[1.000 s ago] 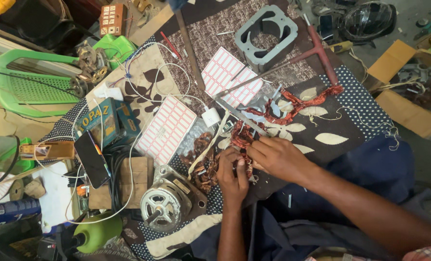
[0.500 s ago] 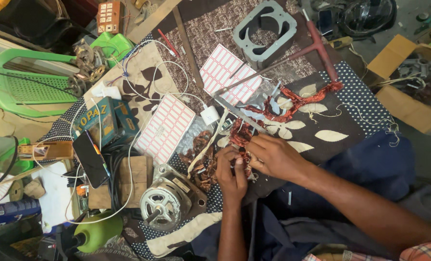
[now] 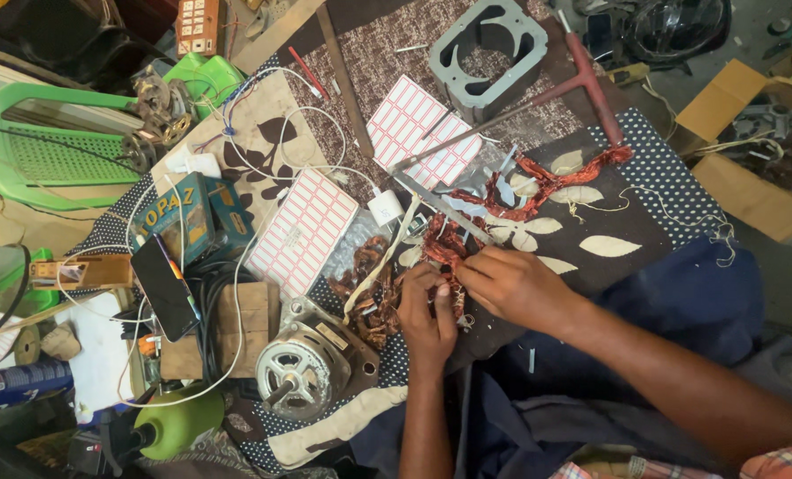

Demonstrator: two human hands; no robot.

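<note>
Head view, looking straight down on a cluttered work surface covered by a leaf-patterned cloth [image 3: 263, 151]. Two hands meet near the centre over a tangled bundle of copper winding wire [image 3: 445, 244], which lies on the cloth just above the fingers. The left hand [image 3: 427, 310] has its grip closed, thumb and fingers pinched on strands at the lower edge of the bundle; the right hand [image 3: 511, 284] has its grip likewise closed, fingertips pressed onto the same strands, the two hands touching. A second heap of darker copper coils [image 3: 369, 293] lies just left of the left hand. Two sheets of red-bordered labels [image 3: 303, 231] lie on the cloth, one above and to the right of the other. One electric motor [image 3: 303, 368] with a protruding shaft sits at lower left, beside one black phone [image 3: 163, 288] and one teal carton [image 3: 187, 217], whose contents cannot be seen. One grey metal housing [image 3: 489, 49] lies at the top, near one red T-handled tool [image 3: 591, 75]. One green plastic basket [image 3: 45, 146] lies at far left. One open cardboard box [image 3: 751, 133] at the right edge holds dark metal parts.
</note>
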